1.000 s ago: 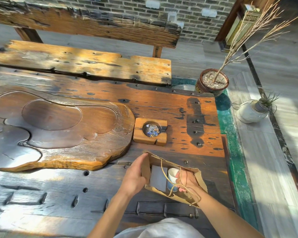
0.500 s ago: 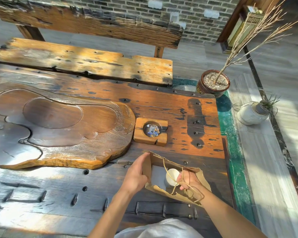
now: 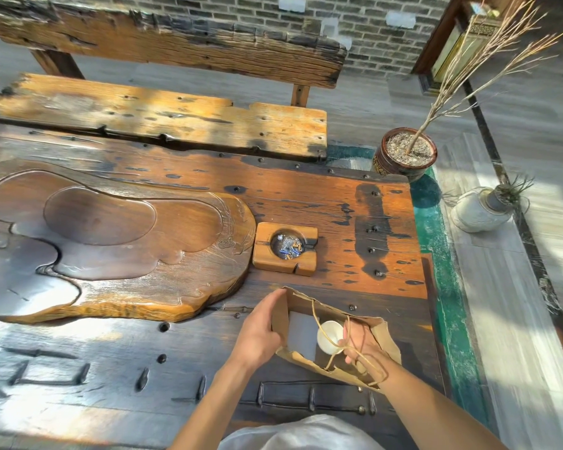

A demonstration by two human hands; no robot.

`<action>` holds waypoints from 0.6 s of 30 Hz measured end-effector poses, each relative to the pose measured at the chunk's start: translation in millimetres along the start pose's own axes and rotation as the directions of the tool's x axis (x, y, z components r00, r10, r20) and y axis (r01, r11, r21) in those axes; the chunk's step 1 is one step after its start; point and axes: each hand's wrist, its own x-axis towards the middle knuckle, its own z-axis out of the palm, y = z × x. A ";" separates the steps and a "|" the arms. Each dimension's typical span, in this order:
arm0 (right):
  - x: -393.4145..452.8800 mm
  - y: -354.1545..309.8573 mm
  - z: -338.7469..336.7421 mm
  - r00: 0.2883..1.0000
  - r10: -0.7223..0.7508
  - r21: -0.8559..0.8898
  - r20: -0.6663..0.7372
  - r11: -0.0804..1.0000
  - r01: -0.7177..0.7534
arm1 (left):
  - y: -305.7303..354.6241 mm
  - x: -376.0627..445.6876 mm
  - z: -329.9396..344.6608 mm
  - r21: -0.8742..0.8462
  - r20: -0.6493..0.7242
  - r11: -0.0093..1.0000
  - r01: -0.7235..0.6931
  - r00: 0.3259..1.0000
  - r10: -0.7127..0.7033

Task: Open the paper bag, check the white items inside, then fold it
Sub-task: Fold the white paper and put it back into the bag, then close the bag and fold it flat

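Right hand [image 3: 358, 344] inside paper bag [image 3: 382, 339] grasps white cup [image 3: 329, 336], fingertips hidden; left hand [image 3: 257, 336] grips bag's left wall near table [image 3: 400, 306] edge

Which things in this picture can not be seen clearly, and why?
Head view:
- The paper bag: its bottom is hidden by the right hand.
- The flat white item: partly hidden by the bag wall; its kind is unclear.
- The white cup: outside hidden by fingers.
- The ashtray: contents too small.
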 end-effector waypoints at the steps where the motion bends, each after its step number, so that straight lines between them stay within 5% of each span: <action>1: 1.9 1.0 0.5 1.000 0.007 0.000 -0.017 1.000 -0.007 | 0.8 0.4 0.0 -0.007 0.002 1.000 -0.003 1.000 0.003; 7: 6.1 8.9 -0.2 0.983 0.147 -0.004 0.106 0.989 -0.147 | 2.3 -0.9 -1.5 0.012 0.007 1.000 -0.009 1.000 0.009; 13: -28.9 -4.2 -25.1 0.974 -0.121 -0.102 0.193 0.984 0.143 | -0.9 -1.2 -1.5 0.020 0.031 0.999 -0.048 0.998 0.047; 18: -44.1 1.3 -39.0 0.960 -0.176 -0.189 0.219 0.957 0.219 | 8.4 -6.9 3.1 0.090 0.029 0.993 -0.080 0.997 0.077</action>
